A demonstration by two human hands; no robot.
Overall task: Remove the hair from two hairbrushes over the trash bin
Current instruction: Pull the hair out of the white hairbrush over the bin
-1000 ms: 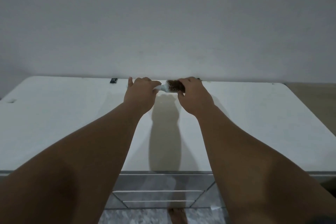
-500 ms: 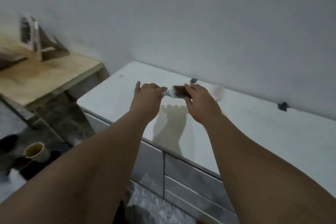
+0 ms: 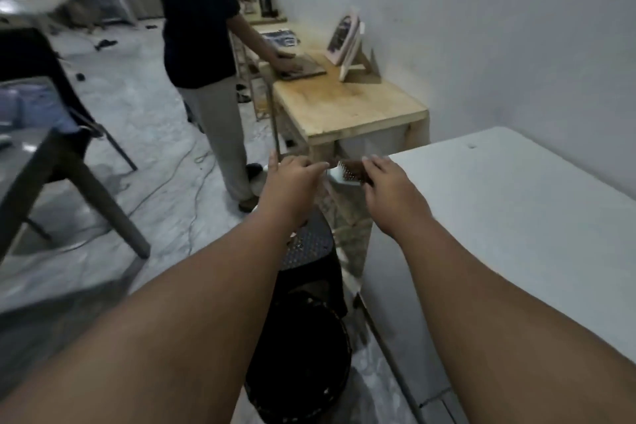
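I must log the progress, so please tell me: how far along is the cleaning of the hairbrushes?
Done: nothing visible; brown hair fills the hairbrush. In hand: left hand and right hand hold it, with the black trash bin low between the arms. Left: pulling the hair out, then a second brush, not in view.
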